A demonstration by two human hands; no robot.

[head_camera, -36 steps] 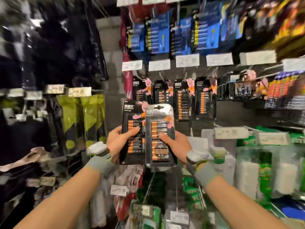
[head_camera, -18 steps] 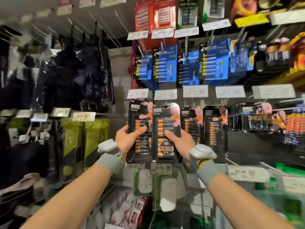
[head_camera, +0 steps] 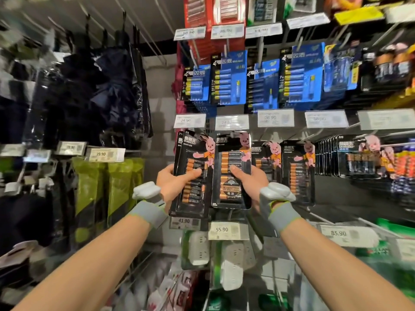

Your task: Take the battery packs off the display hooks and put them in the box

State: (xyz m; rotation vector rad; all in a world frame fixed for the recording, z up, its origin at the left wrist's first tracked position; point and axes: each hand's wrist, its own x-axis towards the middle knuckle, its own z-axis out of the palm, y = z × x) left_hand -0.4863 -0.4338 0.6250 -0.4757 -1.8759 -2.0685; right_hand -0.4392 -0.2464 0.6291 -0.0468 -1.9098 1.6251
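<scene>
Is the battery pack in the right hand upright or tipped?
Upright: the right hand grips the battery pack low down, rabbit picture on top.

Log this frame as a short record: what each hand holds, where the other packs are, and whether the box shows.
left hand: grips black packs, apparently two, thumb across the front
right hand: grips a single black pack, thumb on its front
held packs on or off hooks: cannot tell
hanging packs: same brand, on the display just right of the hands
blue packs: hanging in the row above
box: not in view
</scene>
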